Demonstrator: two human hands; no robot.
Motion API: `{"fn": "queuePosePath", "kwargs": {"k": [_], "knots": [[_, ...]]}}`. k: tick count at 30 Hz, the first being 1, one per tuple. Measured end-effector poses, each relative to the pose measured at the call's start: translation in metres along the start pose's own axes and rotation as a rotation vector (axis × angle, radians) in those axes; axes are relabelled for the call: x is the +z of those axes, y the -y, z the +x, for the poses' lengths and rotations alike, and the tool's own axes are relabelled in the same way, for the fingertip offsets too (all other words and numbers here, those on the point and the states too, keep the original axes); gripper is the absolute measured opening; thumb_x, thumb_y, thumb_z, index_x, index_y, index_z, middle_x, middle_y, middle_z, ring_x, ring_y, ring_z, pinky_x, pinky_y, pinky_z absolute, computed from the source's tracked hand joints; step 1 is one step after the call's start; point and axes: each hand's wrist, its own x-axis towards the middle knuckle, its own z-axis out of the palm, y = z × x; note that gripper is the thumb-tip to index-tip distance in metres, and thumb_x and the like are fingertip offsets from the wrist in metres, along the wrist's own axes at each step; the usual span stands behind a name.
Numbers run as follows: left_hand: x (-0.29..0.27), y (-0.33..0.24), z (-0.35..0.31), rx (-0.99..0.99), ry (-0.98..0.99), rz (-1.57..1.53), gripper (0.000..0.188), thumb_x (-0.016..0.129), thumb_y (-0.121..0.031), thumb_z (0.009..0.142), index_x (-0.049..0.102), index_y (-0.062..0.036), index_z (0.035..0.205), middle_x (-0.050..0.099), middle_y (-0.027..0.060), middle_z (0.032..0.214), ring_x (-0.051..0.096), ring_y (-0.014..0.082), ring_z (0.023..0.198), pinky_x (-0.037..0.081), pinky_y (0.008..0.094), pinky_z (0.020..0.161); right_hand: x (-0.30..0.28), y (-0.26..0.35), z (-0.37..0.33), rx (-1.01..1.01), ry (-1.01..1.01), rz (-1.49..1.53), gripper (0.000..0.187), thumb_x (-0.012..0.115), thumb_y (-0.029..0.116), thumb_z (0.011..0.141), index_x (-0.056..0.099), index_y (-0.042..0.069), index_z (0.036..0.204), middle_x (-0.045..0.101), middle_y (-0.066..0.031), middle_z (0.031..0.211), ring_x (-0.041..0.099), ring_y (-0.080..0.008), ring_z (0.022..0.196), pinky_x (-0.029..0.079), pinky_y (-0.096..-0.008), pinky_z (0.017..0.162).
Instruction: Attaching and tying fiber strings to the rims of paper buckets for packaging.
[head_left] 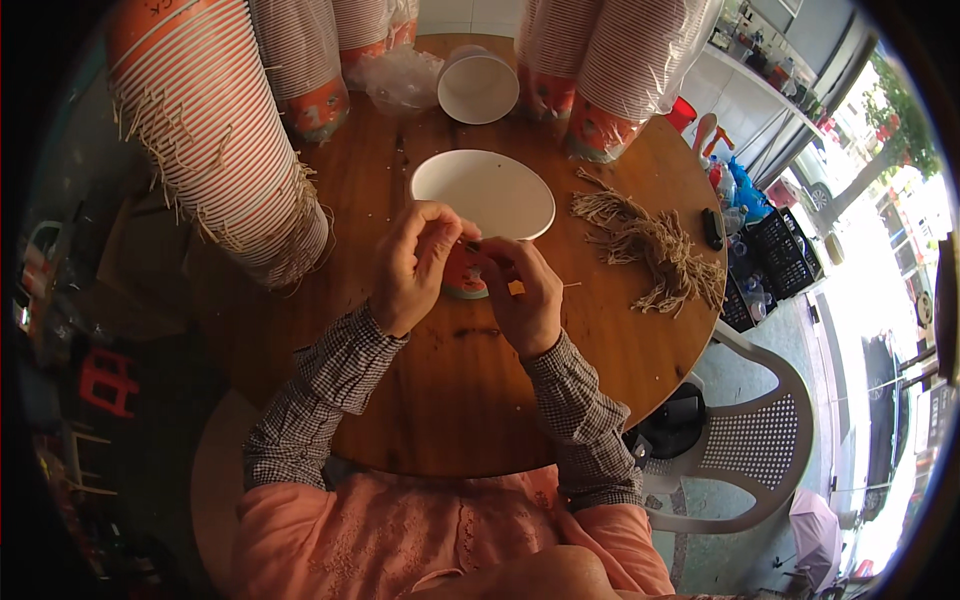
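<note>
A paper cup (478, 245) is held over the round bench (450, 400), pinched by the left hand (415, 265) and right hand (525, 290), and it could be squashed if squeezed too hard.

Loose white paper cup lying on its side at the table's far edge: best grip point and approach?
Probably the rim of the white paper cup, pinched from the near side: its open mouth tips toward the person. Stacked cups crowd its right, crumpled plastic wrap its left.
</note>
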Motion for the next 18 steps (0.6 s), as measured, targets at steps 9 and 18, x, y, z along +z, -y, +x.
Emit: {"fn": "queuePosePath", "kwargs": {"k": [9,18], "knots": [[0.012,-0.007,0.009,-0.189,0.078,0.035,0.012,0.059,-0.006,0.093,0.06,-0.001,0.103,0.066,0.005,0.082,0.065,0.0105,0.076,0.052,0.0234,0.067,-0.005,-0.01,0.001,0.082,0.016,0.162,0.028,0.062,-0.005,0.085,0.055,0.001,0.112,0.067,-0.0093,0.094,0.068,-0.0164,0.081,0.055,-0.0263,0.068],[0.013,-0.009,0.037,-0.29,0.365,0.218,0.008,0.064,-0.005,0.089,0.063,0.0013,0.093,0.069,0.0093,0.081,0.066,0.0119,0.074,0.052,0.025,0.066,-0.022,-0.012,0.007,-0.266,-0.043,-0.28,0.025,0.063,-0.005,0.081,0.059,0.001,0.105,0.064,-0.0131,0.091,0.061,-0.0285,0.077,0.051,-0.035,0.069]]}}
